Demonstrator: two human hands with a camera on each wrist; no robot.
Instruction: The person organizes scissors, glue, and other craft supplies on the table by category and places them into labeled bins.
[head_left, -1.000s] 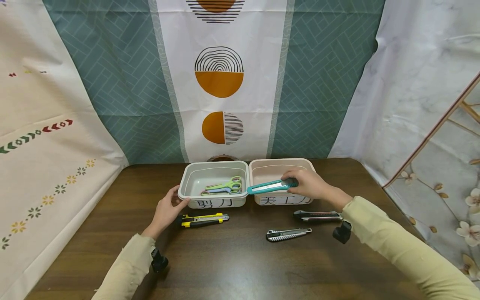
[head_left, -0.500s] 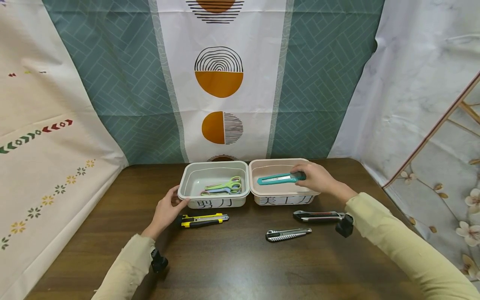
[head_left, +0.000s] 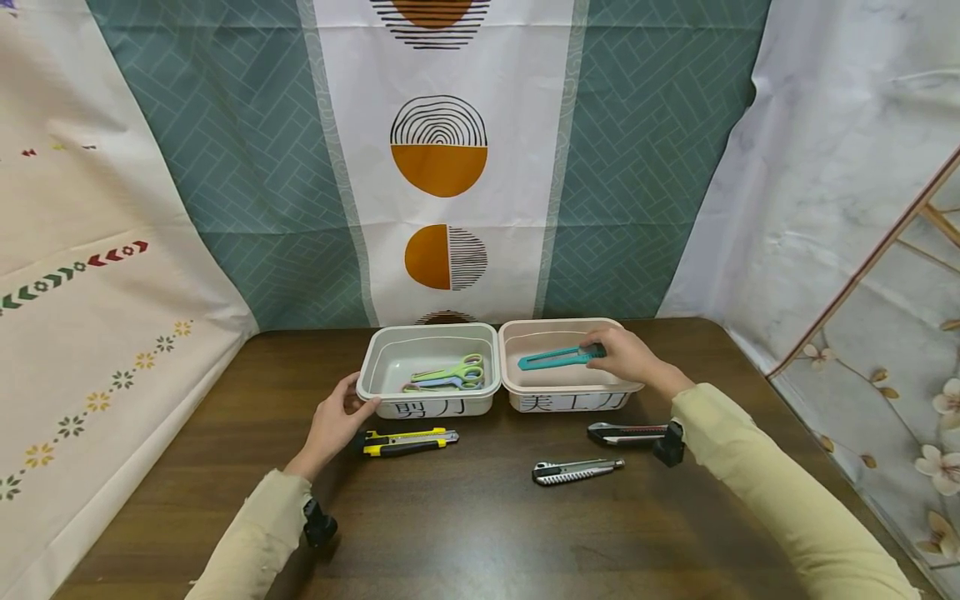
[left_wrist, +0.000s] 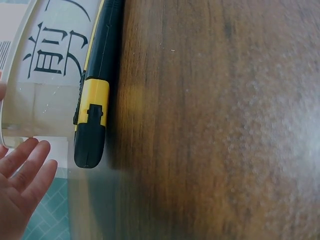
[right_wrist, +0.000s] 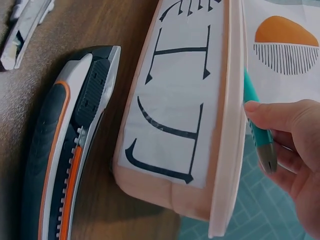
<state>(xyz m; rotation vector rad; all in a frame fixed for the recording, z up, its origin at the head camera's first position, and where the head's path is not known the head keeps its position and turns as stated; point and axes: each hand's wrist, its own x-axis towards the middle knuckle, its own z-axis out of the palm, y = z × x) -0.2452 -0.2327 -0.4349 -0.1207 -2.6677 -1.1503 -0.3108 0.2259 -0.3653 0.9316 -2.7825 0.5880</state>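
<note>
My right hand (head_left: 624,353) holds a teal utility knife (head_left: 558,358) by its dark end, over the inside of the pink bin (head_left: 517,382). In the right wrist view, the thumb and fingers pinch the teal knife (right_wrist: 259,131) behind the pink rim. My left hand (head_left: 332,423) touches the front left corner of the grey bin (head_left: 390,332); in the left wrist view its fingers (left_wrist: 31,172) lie fairly straight at the bin's end. Green-handled scissors (head_left: 457,368) and blue ones (head_left: 450,382) lie in the grey bin.
A yellow and black utility knife (head_left: 408,442) lies before the grey bin. A silver utility knife (head_left: 576,472) and a black and grey one (head_left: 624,433) lie before the pink bin. Both bins stand side by side on the brown table (head_left: 465,533), with a patterned cloth (head_left: 255,167) behind.
The right hand has carried the teal knife from above the pink bin's front rim back and right, over its inside. The left hand stays at the grey bin's corner.
</note>
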